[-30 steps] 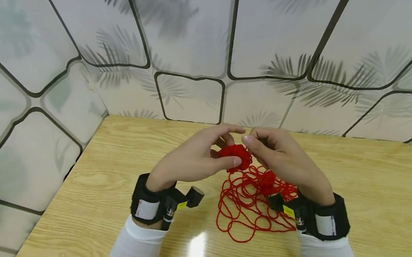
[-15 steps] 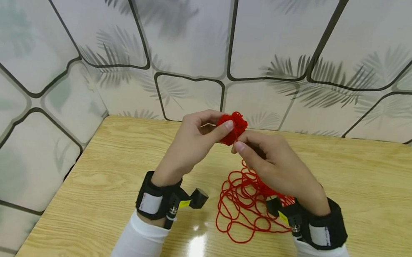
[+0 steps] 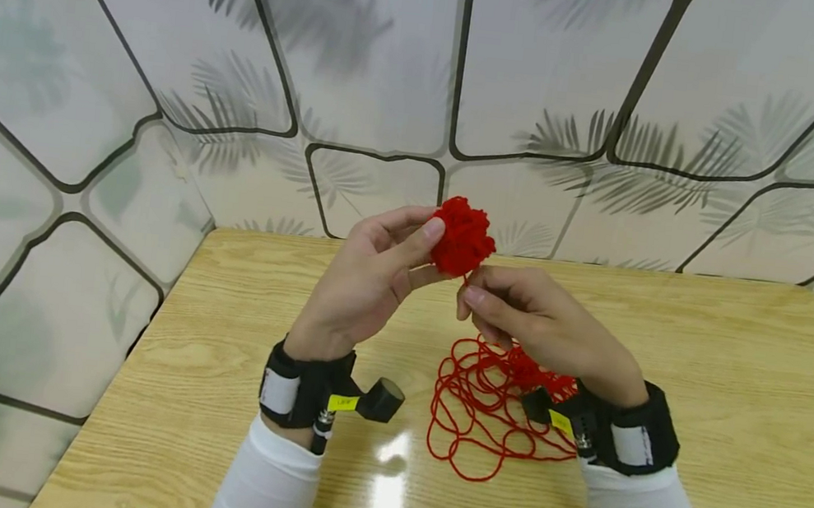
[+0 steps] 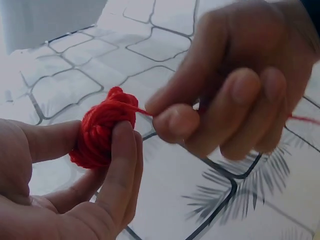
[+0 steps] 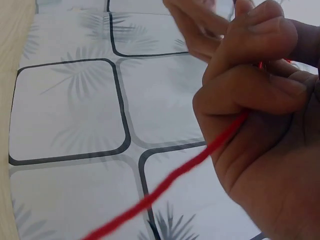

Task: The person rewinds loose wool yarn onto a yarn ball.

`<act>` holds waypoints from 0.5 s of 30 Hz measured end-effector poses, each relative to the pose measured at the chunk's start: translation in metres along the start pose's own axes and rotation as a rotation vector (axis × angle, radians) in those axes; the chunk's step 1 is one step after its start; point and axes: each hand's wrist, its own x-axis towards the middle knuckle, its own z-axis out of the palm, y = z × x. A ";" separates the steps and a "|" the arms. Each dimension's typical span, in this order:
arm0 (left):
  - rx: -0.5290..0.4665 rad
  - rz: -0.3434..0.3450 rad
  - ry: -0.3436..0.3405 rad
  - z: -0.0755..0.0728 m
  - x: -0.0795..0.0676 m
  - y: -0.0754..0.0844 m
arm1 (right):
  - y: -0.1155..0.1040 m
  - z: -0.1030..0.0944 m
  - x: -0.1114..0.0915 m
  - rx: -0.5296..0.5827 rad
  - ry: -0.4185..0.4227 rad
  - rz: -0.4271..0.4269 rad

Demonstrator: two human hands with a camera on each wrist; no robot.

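Note:
Between thumb and fingers, my left hand (image 3: pixel 367 283) holds a small red ball of yarn (image 3: pixel 464 239) up above the far part of the table. In the left wrist view the wound strands of the ball (image 4: pixel 100 130) show between the fingertips. My right hand (image 3: pixel 549 319) is just right of and below it, pinching the yarn strand (image 4: pixel 142 110) that leads off the ball. The right wrist view shows that strand (image 5: pixel 170 180) running out below the curled fingers of the right hand (image 5: pixel 260 100). A loose tangle of red yarn (image 3: pixel 472 410) lies on the table, partly hidden under the right hand and wrist.
The wooden table (image 3: pixel 202 365) reaches back to a wall (image 3: pixel 398 54) with a dark-line and leaf pattern. Black straps with small cameras (image 3: pixel 380 400) sit on both wrists.
The left hand has raised and turned the yarn ball, moving it up and slightly left. The right hand has shifted slightly down and left, still pinching the strand. The tangle's near loops look unchanged.

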 end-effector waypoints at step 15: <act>0.816 -0.095 -0.155 0.002 -0.010 0.002 | 0.000 -0.007 -0.004 -0.077 0.211 0.077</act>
